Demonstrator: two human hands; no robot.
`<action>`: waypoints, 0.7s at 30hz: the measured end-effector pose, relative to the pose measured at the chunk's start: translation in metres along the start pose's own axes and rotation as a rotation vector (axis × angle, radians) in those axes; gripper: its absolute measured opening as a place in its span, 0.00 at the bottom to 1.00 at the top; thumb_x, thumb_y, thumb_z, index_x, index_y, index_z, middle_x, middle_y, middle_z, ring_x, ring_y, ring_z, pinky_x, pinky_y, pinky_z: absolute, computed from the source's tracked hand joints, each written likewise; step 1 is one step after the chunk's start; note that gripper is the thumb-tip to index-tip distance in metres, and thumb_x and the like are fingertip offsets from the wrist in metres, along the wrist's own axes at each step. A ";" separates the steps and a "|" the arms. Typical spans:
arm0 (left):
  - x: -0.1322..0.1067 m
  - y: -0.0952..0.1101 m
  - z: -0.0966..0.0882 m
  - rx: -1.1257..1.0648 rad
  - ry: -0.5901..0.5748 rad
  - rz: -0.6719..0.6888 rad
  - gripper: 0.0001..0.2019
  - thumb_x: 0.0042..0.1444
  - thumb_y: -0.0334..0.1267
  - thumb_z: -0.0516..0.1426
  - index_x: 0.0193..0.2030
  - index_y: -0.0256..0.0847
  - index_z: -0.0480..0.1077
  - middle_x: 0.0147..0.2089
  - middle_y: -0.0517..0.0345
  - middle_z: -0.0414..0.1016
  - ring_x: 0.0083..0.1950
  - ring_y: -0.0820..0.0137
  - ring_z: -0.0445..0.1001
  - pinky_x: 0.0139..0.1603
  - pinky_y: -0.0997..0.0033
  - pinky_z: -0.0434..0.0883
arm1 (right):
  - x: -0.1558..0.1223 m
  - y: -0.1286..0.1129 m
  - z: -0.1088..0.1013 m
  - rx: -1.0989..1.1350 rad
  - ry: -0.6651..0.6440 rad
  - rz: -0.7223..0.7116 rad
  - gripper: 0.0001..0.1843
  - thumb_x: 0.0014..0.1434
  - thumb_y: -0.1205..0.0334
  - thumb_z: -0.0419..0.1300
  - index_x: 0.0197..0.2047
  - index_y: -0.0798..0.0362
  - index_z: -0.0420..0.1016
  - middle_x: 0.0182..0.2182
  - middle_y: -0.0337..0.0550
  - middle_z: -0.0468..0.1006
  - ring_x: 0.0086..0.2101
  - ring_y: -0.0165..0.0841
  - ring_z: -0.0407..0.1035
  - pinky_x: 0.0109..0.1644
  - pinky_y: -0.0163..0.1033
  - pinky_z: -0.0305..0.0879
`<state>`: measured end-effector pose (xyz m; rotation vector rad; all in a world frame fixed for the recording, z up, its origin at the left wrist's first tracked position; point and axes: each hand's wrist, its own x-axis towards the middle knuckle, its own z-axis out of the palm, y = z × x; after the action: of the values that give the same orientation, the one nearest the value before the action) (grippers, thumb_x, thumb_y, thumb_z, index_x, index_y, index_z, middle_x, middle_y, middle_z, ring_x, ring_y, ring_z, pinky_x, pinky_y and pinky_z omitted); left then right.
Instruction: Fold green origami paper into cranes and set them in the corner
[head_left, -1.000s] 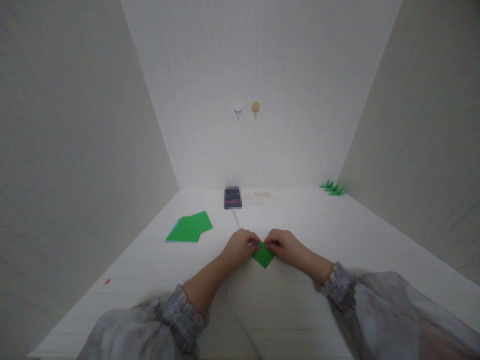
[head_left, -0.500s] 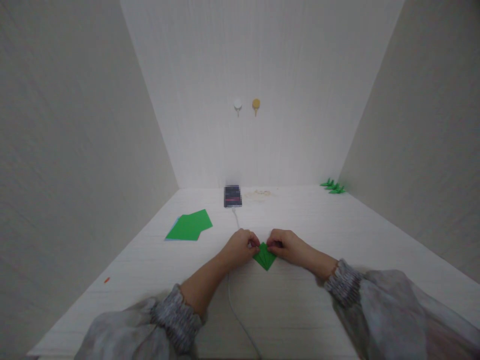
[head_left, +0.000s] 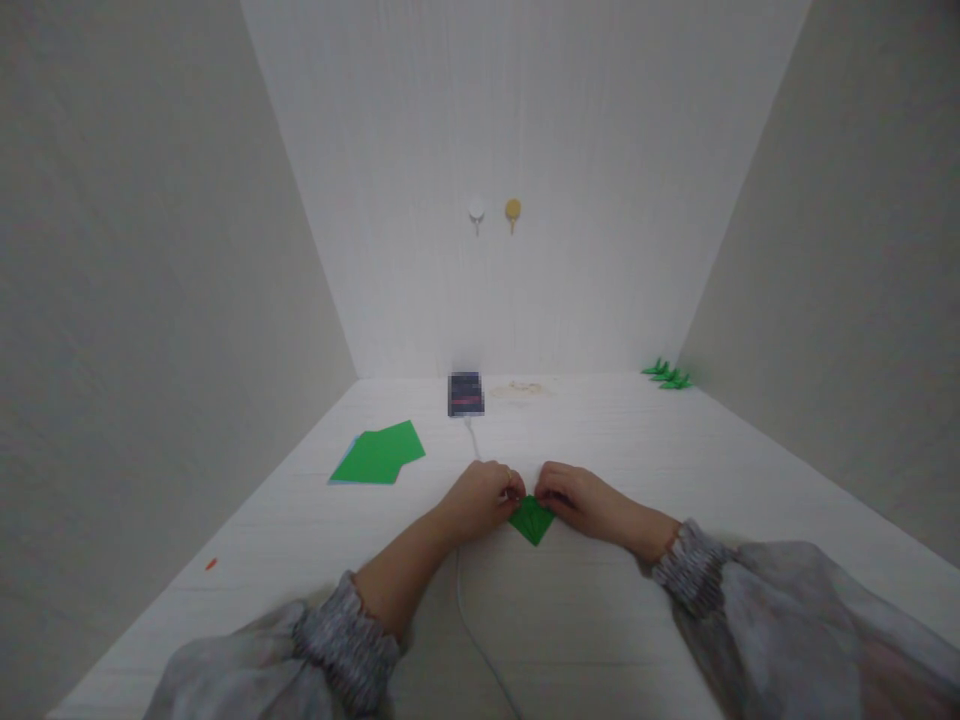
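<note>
A small folded piece of green origami paper (head_left: 533, 522), diamond-shaped with crease lines down its middle, lies on the white table between my hands. My left hand (head_left: 486, 497) pinches its upper left edge between thumb and fingers. On the upper right edge, my right hand (head_left: 571, 494) closes its fingertips in the same way. The paper's top corner is partly hidden behind the fingertips, and its lower corner points toward me.
Flat green sheets (head_left: 379, 455) lie to the left. Several folded green paper figures (head_left: 670, 376) stand at the back right corner. A dark, pixelated device (head_left: 466, 394) with a white cable (head_left: 474, 635) sits by the back wall. A small orange scrap (head_left: 211, 564) lies far left. Two hooks (head_left: 513, 210) hang on the wall.
My fingertips have come slightly closer together at the paper's top. Its upper corner, which stuck up between them before, now appears lower or folded down.
</note>
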<state>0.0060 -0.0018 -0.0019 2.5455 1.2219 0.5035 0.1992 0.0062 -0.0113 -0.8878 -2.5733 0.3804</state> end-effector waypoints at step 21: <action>-0.002 0.001 -0.004 0.248 -0.046 0.234 0.06 0.46 0.32 0.54 0.29 0.41 0.73 0.32 0.57 0.70 0.35 0.70 0.65 0.38 0.71 0.61 | -0.001 -0.005 -0.005 -0.103 -0.050 -0.094 0.11 0.49 0.73 0.51 0.33 0.55 0.73 0.30 0.42 0.68 0.31 0.29 0.63 0.34 0.33 0.59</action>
<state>0.0036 -0.0035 0.0012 2.9126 1.0327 0.3576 0.1999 0.0020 -0.0049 -0.7979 -2.6892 0.2482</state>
